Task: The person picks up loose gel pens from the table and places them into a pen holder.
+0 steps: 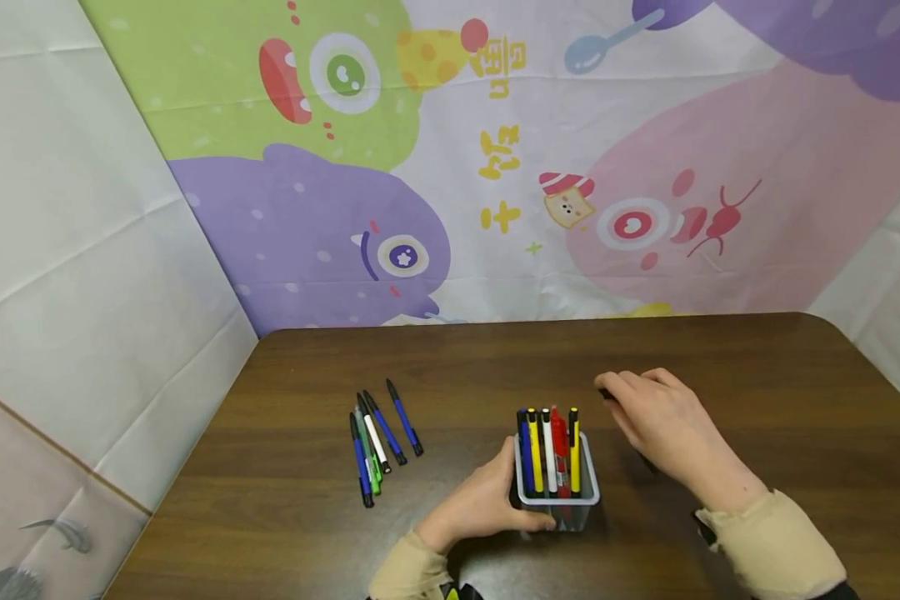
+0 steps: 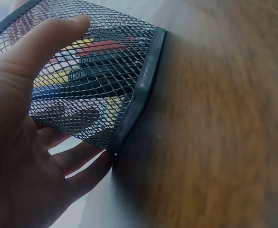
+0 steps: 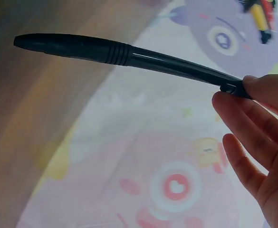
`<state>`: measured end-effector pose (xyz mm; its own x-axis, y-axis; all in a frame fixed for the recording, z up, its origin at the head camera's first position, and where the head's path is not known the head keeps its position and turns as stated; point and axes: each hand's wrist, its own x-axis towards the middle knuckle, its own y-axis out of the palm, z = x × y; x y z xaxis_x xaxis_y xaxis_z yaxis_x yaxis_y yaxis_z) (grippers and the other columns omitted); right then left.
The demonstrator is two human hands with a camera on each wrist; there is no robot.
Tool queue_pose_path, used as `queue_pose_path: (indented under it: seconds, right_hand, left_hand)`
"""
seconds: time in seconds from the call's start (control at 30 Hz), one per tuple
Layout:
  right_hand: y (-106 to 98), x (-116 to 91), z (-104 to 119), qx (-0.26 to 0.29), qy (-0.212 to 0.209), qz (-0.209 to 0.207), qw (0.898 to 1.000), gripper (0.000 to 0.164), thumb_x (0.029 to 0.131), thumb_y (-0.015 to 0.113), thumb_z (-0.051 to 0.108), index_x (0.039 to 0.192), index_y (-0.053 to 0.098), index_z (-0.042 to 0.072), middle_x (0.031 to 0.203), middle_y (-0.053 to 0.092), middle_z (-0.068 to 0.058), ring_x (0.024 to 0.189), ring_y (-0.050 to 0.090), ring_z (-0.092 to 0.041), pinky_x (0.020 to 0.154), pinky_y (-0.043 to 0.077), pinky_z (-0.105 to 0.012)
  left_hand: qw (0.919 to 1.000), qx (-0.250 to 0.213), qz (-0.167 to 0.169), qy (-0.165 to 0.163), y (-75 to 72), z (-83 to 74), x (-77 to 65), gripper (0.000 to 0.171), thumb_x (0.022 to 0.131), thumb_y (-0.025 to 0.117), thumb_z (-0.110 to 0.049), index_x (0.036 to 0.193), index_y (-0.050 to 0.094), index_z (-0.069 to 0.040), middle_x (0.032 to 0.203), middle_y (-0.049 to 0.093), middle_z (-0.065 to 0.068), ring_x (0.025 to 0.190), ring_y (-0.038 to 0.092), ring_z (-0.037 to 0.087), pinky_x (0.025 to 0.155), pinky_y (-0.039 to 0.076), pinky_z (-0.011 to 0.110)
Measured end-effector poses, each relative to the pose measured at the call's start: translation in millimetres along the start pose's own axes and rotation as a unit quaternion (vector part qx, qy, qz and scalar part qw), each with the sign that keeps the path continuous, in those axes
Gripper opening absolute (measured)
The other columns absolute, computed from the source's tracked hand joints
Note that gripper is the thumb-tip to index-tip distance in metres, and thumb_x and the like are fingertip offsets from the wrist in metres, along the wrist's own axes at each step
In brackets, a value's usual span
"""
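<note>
My left hand [image 1: 483, 500] grips the near left side of a mesh pen holder [image 1: 581, 502], its thumb along the front. In the left wrist view the thumb lies over the dark mesh [image 2: 108, 85] and fingers curl below. Blue, yellow, white and red pens [image 1: 560, 454] stand upright in the holder. To the right of it my right hand [image 1: 671, 429] is raised, pinching one end of a black pen [image 3: 165, 66] between thumb and fingertips. The pen extends away from the hand, mostly hidden behind it in the head view.
Several blue, white and green pens lie on the table's left side, among them a blue pen [image 1: 405, 418] slightly apart. The brown wooden table [image 1: 285, 542] meets a cartoon-printed cloth [image 1: 510, 275] at the back. White cloth [image 1: 67, 208] hangs at the left.
</note>
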<state>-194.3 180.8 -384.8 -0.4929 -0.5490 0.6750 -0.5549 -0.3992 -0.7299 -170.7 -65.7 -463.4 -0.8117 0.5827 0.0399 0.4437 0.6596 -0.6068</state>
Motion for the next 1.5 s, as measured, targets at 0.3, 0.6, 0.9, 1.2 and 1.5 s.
queue_pose_path:
  seconds: [0.3,0.6,0.9,1.2,1.5]
  right_hand:
    - [-29.0,18.8,16.6,0.02,0.008,-0.033,0.999,0.024,0.094,0.044,0.024,0.099,0.059,0.005,0.079,0.063,-0.004,0.069,0.058,-0.016,0.075,0.045,-0.038]
    - [-51.3,36.3,35.9,-0.001,-0.017,-0.133,0.991,0.027,0.093,0.045,0.024,0.093,0.062,0.004,0.071,0.062,-0.005,0.059,0.056,-0.016,0.068,0.045,-0.04]
    - [-72.2,49.2,52.6,0.017,-0.023,-0.232,0.972,0.024,0.087,0.052,0.021,0.087,0.065,0.001,0.073,0.063,-0.007,0.059,0.055,-0.019,0.067,0.044,-0.04]
    - [-69.9,50.6,59.2,0.091,0.014,-0.238,0.967,0.029,0.088,0.054,0.028,0.083,0.063,0.001,0.067,0.062,-0.004,0.057,0.054,-0.013,0.07,0.041,-0.033]
    - [-46.6,40.9,62.1,0.122,0.032,-0.159,0.979,0.034,0.09,0.052,0.039,0.088,0.063,0.007,0.069,0.062,0.003,0.062,0.056,-0.007,0.077,0.039,-0.032]
  left_hand:
    - [1.0,0.007,-0.003,0.002,0.2,-0.8,-0.4,0.09,0.067,0.076,-0.044,0.135,0.024,-0.018,0.117,0.051,0.001,0.105,0.049,0.007,0.092,0.04,0.029]
    - [1.0,0.008,-0.001,-0.001,0.1,0.1,0.4,0.091,0.067,0.076,-0.045,0.136,0.023,-0.018,0.119,0.051,0.002,0.105,0.048,0.007,0.092,0.04,0.029]
    - [1.0,0.001,0.004,0.003,0.3,0.1,1.0,0.091,0.068,0.076,-0.044,0.137,0.022,-0.019,0.119,0.05,0.001,0.105,0.048,0.006,0.093,0.04,0.029]
    - [1.0,0.003,0.001,0.006,-0.3,0.1,0.3,0.09,0.068,0.076,-0.044,0.135,0.023,-0.018,0.118,0.051,0.001,0.104,0.049,0.006,0.091,0.04,0.028]
    - [0.9994,-0.01,-0.004,0.034,1.2,2.7,1.1,0.088,0.069,0.076,-0.039,0.135,0.023,-0.019,0.118,0.051,0.001,0.101,0.05,0.004,0.089,0.041,0.027]
